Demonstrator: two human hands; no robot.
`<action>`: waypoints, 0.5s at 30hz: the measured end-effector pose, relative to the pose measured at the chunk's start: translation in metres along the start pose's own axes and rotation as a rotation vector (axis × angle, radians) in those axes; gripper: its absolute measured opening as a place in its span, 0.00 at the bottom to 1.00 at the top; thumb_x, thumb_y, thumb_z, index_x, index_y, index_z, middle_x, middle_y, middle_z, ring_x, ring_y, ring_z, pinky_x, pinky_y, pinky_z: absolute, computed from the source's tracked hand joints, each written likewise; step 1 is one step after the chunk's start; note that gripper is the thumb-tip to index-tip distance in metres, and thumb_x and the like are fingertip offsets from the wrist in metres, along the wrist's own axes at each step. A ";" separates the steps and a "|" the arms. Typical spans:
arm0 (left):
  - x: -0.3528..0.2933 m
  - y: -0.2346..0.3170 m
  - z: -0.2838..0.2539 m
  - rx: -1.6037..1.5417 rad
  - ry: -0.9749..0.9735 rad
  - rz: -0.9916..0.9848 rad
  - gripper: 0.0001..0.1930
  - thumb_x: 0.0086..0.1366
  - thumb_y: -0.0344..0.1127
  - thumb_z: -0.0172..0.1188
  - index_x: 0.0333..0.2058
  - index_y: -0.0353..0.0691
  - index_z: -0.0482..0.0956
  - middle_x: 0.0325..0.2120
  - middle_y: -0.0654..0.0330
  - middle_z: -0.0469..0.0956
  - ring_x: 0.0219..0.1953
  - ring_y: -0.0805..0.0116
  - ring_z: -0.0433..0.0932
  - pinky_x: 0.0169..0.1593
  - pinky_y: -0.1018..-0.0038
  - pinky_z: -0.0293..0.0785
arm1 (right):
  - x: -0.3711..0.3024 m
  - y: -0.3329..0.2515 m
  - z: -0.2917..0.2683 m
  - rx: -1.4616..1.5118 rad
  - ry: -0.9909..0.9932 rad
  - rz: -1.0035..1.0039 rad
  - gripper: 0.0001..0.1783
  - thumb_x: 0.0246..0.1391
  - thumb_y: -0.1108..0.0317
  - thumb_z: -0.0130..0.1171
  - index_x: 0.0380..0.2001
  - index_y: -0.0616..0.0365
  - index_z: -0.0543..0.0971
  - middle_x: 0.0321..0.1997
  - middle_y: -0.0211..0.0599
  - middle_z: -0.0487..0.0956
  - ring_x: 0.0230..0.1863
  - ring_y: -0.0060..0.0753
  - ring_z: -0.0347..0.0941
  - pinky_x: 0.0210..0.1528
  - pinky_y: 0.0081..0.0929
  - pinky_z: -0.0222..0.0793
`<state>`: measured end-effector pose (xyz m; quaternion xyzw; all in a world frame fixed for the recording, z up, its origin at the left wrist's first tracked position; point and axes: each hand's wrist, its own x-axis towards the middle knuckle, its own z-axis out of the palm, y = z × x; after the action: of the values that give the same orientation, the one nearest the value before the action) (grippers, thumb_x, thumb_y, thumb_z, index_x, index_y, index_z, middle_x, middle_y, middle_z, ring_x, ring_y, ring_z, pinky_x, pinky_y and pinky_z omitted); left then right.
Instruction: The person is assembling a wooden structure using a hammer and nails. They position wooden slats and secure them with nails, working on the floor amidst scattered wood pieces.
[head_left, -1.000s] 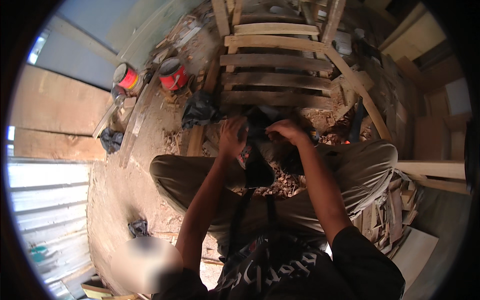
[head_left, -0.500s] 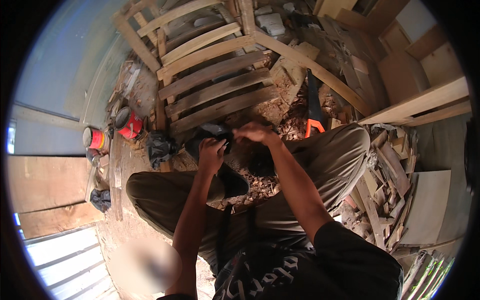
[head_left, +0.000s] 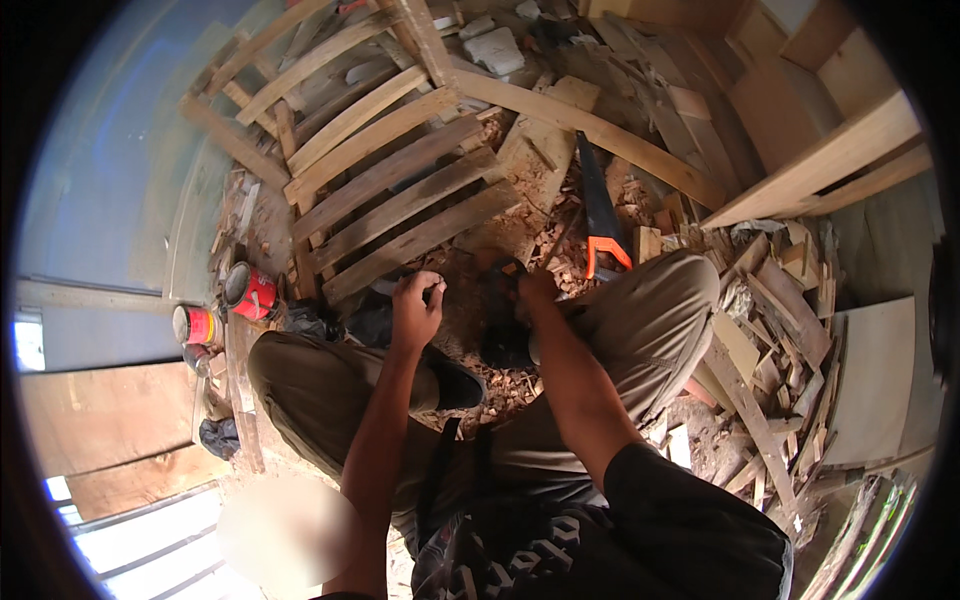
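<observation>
My left hand (head_left: 417, 308) is raised between my knees, thumb and fingertips pinched together; whatever they hold is too small to name. Below and beside it, a crumpled black plastic bag (head_left: 371, 326) lies in shadow by my left leg. My right hand (head_left: 538, 292) is lower, near my right knee, its fingers curled beside a dark object (head_left: 503, 318) whose kind I cannot make out. Just beyond the hands stands a slatted wooden frame (head_left: 400, 205). A handsaw (head_left: 596, 195) with a black blade and orange handle lies beyond my right hand.
Two red paint cans (head_left: 250, 291) stand at the left beside a long board (head_left: 238, 375). Offcuts (head_left: 775, 340) are heaped at my right. A long plank (head_left: 600, 130) slants behind the saw, and wood shavings (head_left: 510, 392) litter the ground between my legs.
My hands have moved apart. The left has come away from the black plastic bag, which now lies lower; the right has drawn back and down toward my right knee. The view has shifted slightly.
</observation>
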<state>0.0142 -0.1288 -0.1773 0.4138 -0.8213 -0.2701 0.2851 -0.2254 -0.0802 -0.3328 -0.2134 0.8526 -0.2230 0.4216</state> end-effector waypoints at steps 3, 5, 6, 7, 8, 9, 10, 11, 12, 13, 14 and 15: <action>0.013 0.017 0.007 0.010 0.015 0.029 0.05 0.66 0.30 0.64 0.38 0.38 0.78 0.36 0.53 0.81 0.44 0.48 0.79 0.51 0.54 0.73 | -0.014 -0.011 0.013 0.189 0.221 -0.019 0.30 0.57 0.58 0.61 0.56 0.70 0.74 0.56 0.65 0.77 0.58 0.59 0.76 0.61 0.48 0.69; 0.030 0.043 0.023 -0.039 0.001 0.082 0.05 0.66 0.30 0.64 0.38 0.37 0.78 0.36 0.53 0.81 0.43 0.48 0.79 0.50 0.56 0.73 | 0.012 -0.008 0.000 0.190 0.722 -0.175 0.29 0.59 0.59 0.60 0.57 0.70 0.71 0.57 0.67 0.75 0.60 0.61 0.74 0.61 0.50 0.67; 0.032 0.050 0.022 -0.061 0.006 0.086 0.05 0.66 0.30 0.64 0.37 0.37 0.79 0.36 0.53 0.81 0.42 0.48 0.79 0.50 0.57 0.73 | 0.009 -0.021 -0.010 0.172 0.943 -0.255 0.29 0.59 0.60 0.59 0.58 0.70 0.70 0.58 0.68 0.74 0.61 0.62 0.72 0.61 0.51 0.66; 0.036 0.057 0.022 -0.086 0.007 0.093 0.05 0.66 0.30 0.64 0.37 0.36 0.79 0.35 0.53 0.81 0.42 0.49 0.79 0.50 0.57 0.73 | 0.012 -0.030 -0.030 0.348 0.853 -0.348 0.30 0.58 0.62 0.60 0.59 0.70 0.68 0.58 0.68 0.72 0.62 0.63 0.70 0.63 0.50 0.64; 0.032 0.043 0.004 -0.086 0.029 0.006 0.06 0.66 0.31 0.64 0.38 0.36 0.79 0.36 0.54 0.82 0.42 0.53 0.80 0.50 0.62 0.74 | -0.018 -0.072 -0.050 0.530 0.702 -0.462 0.31 0.58 0.64 0.61 0.60 0.70 0.67 0.59 0.68 0.70 0.64 0.64 0.67 0.65 0.49 0.63; 0.039 0.061 0.001 -0.188 0.068 -0.005 0.06 0.67 0.31 0.64 0.37 0.36 0.79 0.37 0.57 0.82 0.43 0.62 0.80 0.52 0.67 0.73 | -0.027 -0.086 -0.075 0.628 0.690 -0.630 0.33 0.55 0.68 0.63 0.61 0.70 0.65 0.61 0.66 0.69 0.66 0.65 0.64 0.68 0.49 0.60; 0.043 0.054 -0.011 -0.288 0.128 -0.039 0.06 0.68 0.31 0.64 0.37 0.35 0.79 0.38 0.60 0.82 0.43 0.71 0.80 0.52 0.74 0.73 | -0.064 -0.123 -0.099 0.670 0.570 -0.538 0.35 0.53 0.69 0.64 0.62 0.70 0.64 0.63 0.66 0.67 0.67 0.65 0.62 0.69 0.48 0.59; 0.054 0.053 -0.003 -0.552 0.128 -0.136 0.05 0.69 0.30 0.63 0.39 0.35 0.79 0.37 0.61 0.81 0.42 0.75 0.79 0.50 0.78 0.74 | -0.063 -0.130 -0.120 0.638 0.775 -0.635 0.35 0.57 0.61 0.65 0.61 0.71 0.68 0.59 0.64 0.71 0.64 0.62 0.66 0.67 0.47 0.61; 0.065 0.055 -0.008 -0.648 0.173 -0.121 0.05 0.69 0.29 0.64 0.42 0.36 0.80 0.38 0.62 0.81 0.41 0.77 0.78 0.50 0.79 0.75 | -0.085 -0.144 -0.148 0.610 0.741 -0.665 0.35 0.56 0.61 0.66 0.61 0.70 0.68 0.60 0.62 0.71 0.61 0.60 0.70 0.64 0.46 0.65; 0.078 0.071 -0.013 -0.726 0.174 -0.160 0.06 0.69 0.28 0.64 0.43 0.37 0.80 0.39 0.62 0.81 0.41 0.76 0.79 0.50 0.76 0.77 | -0.105 -0.152 -0.177 0.675 0.698 -0.684 0.34 0.57 0.60 0.66 0.60 0.70 0.69 0.61 0.60 0.73 0.58 0.53 0.75 0.59 0.41 0.71; 0.089 0.098 -0.016 -0.868 0.190 -0.191 0.07 0.68 0.28 0.63 0.44 0.36 0.80 0.42 0.62 0.80 0.41 0.73 0.79 0.50 0.70 0.79 | -0.135 -0.155 -0.211 0.809 0.593 -0.698 0.30 0.60 0.59 0.66 0.56 0.70 0.72 0.58 0.55 0.77 0.53 0.43 0.79 0.55 0.35 0.75; 0.098 0.124 -0.027 -0.948 0.177 -0.210 0.07 0.70 0.31 0.62 0.44 0.37 0.80 0.41 0.62 0.79 0.42 0.71 0.78 0.52 0.65 0.78 | -0.170 -0.153 -0.244 0.956 0.406 -0.769 0.25 0.63 0.60 0.65 0.54 0.69 0.75 0.54 0.49 0.81 0.53 0.36 0.79 0.54 0.32 0.75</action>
<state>-0.0810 -0.1528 -0.0497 0.3406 -0.5345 -0.6052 0.4817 -0.3031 -0.0615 -0.0077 -0.2460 0.5848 -0.7491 0.1907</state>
